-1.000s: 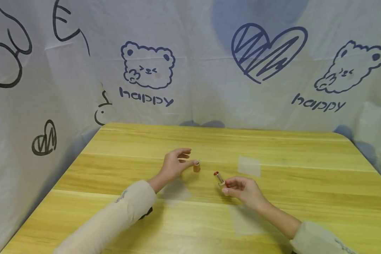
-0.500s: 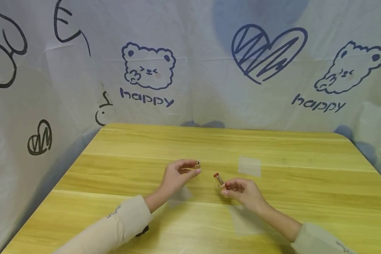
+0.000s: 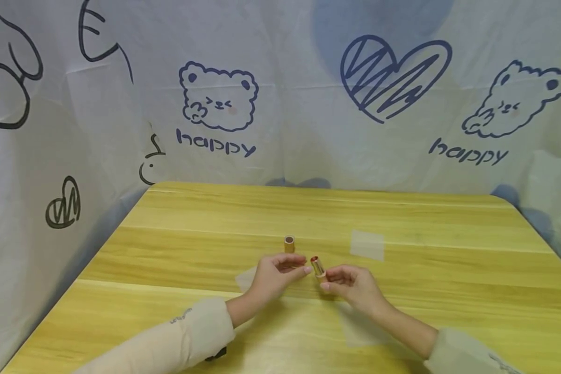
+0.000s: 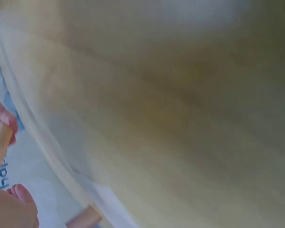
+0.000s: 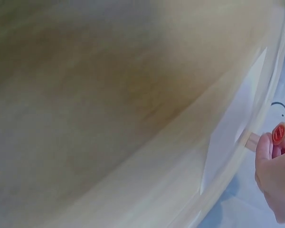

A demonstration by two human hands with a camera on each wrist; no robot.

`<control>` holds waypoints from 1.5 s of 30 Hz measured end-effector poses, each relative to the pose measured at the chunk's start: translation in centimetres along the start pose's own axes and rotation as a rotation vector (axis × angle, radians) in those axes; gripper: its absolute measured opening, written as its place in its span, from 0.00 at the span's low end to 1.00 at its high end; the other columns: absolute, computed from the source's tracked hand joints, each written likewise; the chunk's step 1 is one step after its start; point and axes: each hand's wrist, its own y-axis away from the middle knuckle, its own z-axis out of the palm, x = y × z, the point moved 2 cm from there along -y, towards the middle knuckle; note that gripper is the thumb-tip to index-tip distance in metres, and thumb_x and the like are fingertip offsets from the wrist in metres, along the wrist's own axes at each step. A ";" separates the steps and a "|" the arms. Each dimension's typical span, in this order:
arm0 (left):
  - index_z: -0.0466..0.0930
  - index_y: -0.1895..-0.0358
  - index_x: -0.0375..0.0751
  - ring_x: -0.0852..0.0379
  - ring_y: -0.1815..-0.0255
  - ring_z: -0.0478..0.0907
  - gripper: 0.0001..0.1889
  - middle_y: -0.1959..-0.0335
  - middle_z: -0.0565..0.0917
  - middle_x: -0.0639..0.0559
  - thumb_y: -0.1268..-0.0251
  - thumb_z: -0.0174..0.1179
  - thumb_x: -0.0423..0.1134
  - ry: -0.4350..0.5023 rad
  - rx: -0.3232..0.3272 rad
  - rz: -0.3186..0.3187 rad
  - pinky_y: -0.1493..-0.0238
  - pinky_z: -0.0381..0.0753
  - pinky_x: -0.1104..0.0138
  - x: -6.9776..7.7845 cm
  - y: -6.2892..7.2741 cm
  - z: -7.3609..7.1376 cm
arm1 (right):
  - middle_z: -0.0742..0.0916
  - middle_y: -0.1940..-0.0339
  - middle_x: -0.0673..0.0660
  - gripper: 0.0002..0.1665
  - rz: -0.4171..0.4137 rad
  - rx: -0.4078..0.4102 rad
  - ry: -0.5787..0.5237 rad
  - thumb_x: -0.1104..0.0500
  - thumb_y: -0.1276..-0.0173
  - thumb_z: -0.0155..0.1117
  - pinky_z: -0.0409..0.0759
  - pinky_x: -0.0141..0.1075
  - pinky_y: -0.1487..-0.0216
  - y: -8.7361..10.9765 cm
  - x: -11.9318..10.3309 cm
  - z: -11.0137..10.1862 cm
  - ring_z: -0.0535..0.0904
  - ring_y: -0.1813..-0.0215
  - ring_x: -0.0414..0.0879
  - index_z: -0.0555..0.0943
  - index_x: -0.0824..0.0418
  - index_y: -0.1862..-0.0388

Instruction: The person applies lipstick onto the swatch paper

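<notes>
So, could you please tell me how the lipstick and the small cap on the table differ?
The lipstick is held in the right hand, while the cap stands on the table. The lipstick leans, whereas the cap is upright. The lipstick shows red at its upper end; the cap has a hollow opening on top. Both are roughly cylindrical.

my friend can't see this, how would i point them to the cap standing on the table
On the yellow wood-grain table, look near the middle, just beyond the left hand. A small golden-brown cap stands upright, its hollow end facing up. Unlike the red-tipped lipstick in the right hand, it's unheld.
</notes>
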 end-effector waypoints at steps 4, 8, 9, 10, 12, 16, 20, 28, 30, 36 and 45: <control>0.80 0.56 0.28 0.48 0.57 0.83 0.15 0.56 0.84 0.36 0.44 0.65 0.35 -0.003 -0.007 -0.005 0.57 0.83 0.71 0.2 0.3 0.7 | 0.85 0.60 0.69 0.19 -0.009 0.024 0.001 0.64 0.42 0.67 0.81 0.26 0.61 0.1 -0.1 0.4 0.81 0.65 0.37 0.77 0.76 0.56; 0.81 0.57 0.29 0.51 0.59 0.84 0.16 0.58 0.85 0.37 0.45 0.66 0.39 -0.007 0.016 -0.010 0.58 0.83 0.71 0.4 0.3 1.0 | 0.85 0.60 0.68 0.19 -0.005 0.047 0.005 0.63 0.42 0.67 0.81 0.26 0.62 0.1 -0.1 0.7 0.82 0.65 0.37 0.78 0.75 0.56; 0.81 0.57 0.30 0.51 0.59 0.84 0.17 0.58 0.85 0.38 0.45 0.67 0.39 -0.007 0.024 -0.012 0.58 0.83 0.71 0.4 0.2 1.1 | 0.85 0.60 0.68 0.18 -0.009 0.049 0.007 0.63 0.42 0.67 0.81 0.26 0.62 0.1 -0.1 0.8 0.82 0.66 0.37 0.78 0.75 0.56; 0.81 0.58 0.30 0.51 0.59 0.84 0.17 0.59 0.85 0.38 0.46 0.67 0.39 -0.008 0.032 -0.010 0.58 0.83 0.70 0.4 0.2 1.2 | 0.85 0.60 0.68 0.18 -0.017 0.049 0.010 0.63 0.42 0.67 0.81 0.26 0.62 0.2 -0.1 0.9 0.82 0.66 0.37 0.78 0.75 0.56; 0.82 0.59 0.30 0.51 0.60 0.84 0.16 0.60 0.85 0.38 0.46 0.67 0.39 -0.012 0.051 0.001 0.59 0.83 0.71 0.5 0.2 1.4 | 0.86 0.61 0.67 0.18 -0.021 0.053 0.010 0.63 0.42 0.67 0.81 0.26 0.63 0.2 -0.1 1.0 0.82 0.66 0.38 0.78 0.75 0.57; 0.83 0.62 0.29 0.53 0.64 0.84 0.14 0.64 0.86 0.38 0.47 0.68 0.38 -0.018 0.103 0.032 0.63 0.82 0.73 0.7 0.4 1.6 | 0.86 0.62 0.67 0.18 -0.021 0.055 0.011 0.63 0.42 0.67 0.81 0.25 0.63 0.3 -0.2 1.3 0.81 0.66 0.37 0.78 0.75 0.58; 0.83 0.64 0.30 0.57 0.68 0.82 0.13 0.66 0.86 0.38 0.49 0.69 0.37 -0.029 0.147 0.053 0.68 0.80 0.77 0.7 0.4 1.9 | 0.86 0.62 0.66 0.17 -0.004 0.060 0.007 0.63 0.42 0.67 0.81 0.25 0.62 0.2 -0.1 1.4 0.81 0.65 0.37 0.79 0.75 0.58; 0.83 0.65 0.30 0.53 0.68 0.84 0.12 0.67 0.86 0.38 0.49 0.69 0.37 -0.043 0.162 0.072 0.67 0.82 0.75 1.1 0.2 2.2 | 0.85 0.61 0.67 0.18 0.005 0.075 -0.033 0.65 0.43 0.67 0.80 0.24 0.61 0.2 -0.2 1.7 0.81 0.64 0.38 0.78 0.76 0.57; 0.83 0.65 0.29 0.52 0.67 0.84 0.12 0.67 0.86 0.38 0.49 0.69 0.36 -0.047 0.162 0.088 0.66 0.83 0.74 1.3 0.3 2.3 | 0.85 0.61 0.68 0.17 0.000 0.079 -0.052 0.67 0.43 0.67 0.80 0.24 0.60 0.1 -0.2 1.7 0.81 0.64 0.36 0.78 0.77 0.57; 0.83 0.64 0.28 0.49 0.66 0.84 0.13 0.66 0.86 0.38 0.48 0.68 0.35 -0.062 0.147 0.115 0.66 0.83 0.72 1.8 0.4 2.4 | 0.85 0.63 0.68 0.16 -0.024 0.092 -0.038 0.67 0.44 0.68 0.81 0.24 0.61 0.1 -0.3 1.9 0.81 0.65 0.35 0.78 0.77 0.59; 0.84 0.65 0.30 0.50 0.66 0.85 0.10 0.66 0.86 0.39 0.48 0.67 0.34 -0.153 0.091 0.158 0.66 0.82 0.74 1.6 0.2 2.3 | 0.87 0.64 0.64 0.15 0.005 0.089 0.023 0.63 0.45 0.69 0.82 0.26 0.61 0.1 -0.4 1.7 0.84 0.65 0.41 0.81 0.72 0.61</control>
